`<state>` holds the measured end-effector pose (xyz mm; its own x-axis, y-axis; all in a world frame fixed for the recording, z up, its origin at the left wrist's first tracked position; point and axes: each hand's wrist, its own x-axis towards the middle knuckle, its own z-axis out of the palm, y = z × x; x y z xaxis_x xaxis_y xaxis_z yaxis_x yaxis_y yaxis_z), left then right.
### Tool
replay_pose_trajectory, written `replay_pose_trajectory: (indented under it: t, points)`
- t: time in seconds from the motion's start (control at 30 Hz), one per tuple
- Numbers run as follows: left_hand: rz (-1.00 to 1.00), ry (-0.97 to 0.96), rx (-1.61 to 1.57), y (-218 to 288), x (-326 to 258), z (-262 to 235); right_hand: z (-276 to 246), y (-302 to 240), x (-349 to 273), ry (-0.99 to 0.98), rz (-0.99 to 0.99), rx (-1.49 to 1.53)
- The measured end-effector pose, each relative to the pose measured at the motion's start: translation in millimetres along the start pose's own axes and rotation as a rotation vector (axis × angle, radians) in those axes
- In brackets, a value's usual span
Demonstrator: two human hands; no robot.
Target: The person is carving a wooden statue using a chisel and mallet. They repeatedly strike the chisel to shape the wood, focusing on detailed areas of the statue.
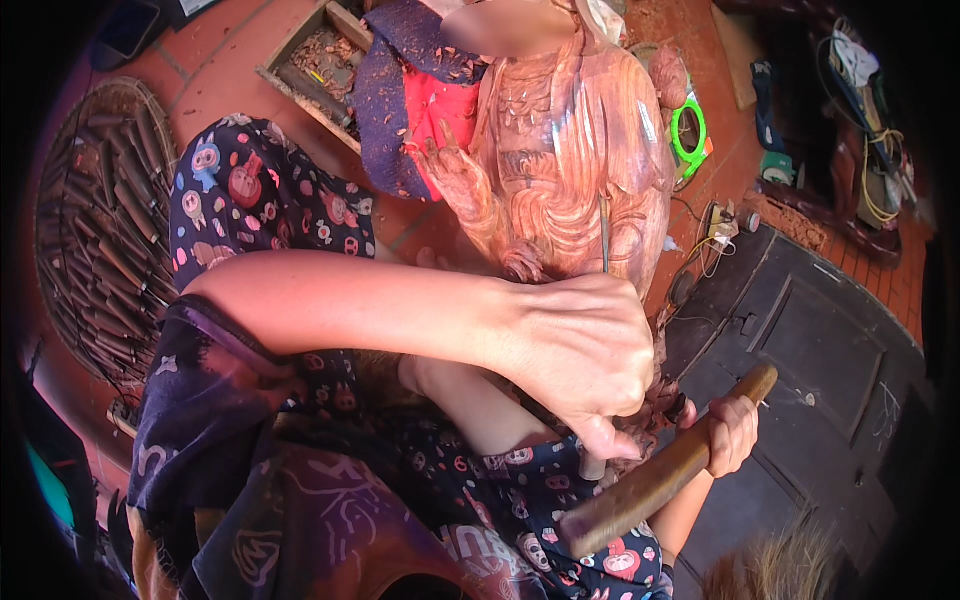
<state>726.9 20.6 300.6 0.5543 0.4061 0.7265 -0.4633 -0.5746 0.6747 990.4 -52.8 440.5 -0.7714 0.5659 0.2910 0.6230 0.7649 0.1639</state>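
I wear this view on my head: it is the left of two side-by-side fisheye cameras, looking steeply down over my lap (520, 490). My left hand (585, 350) is close below the lens and looms large mid-picture, with my right hand (733, 436) lower right. The carved wooden figure (560, 150) shows in the upper middle. The view is upright, unmirrored, and straight edges bend toward its dark rim.

- Reddish-brown carved wooden figure (560, 150), far centre: deeply grooved, glossy.
- Long brown wooden club (665, 465), near right: smooth, slight sheen.
- Dark patterned cloth trousers (250, 200), left: matt.
- Bright green plastic-looking ring (677, 140), far right: smooth.
- Black panelled slab (825, 335), right: scuffed.
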Motion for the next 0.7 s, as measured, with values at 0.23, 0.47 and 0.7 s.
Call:
replay_pose_trajectory:
  t: [0.23,0.47,0.7]
  points:
    - [-0.026,0.023,0.040,-0.1,-2.3,0.5,12.4,7.4,-8.4,0.039,-0.033,0.032]
    - [-0.039,0.045,0.078,-1.7,-0.9,0.6,16.5,6.8,0.1,0.028,-0.021,0.063]
    - [-0.031,0.008,0.084,-2.7,1.5,-1.4,11.0,3.6,-10.2,-0.009,0.052,0.035]
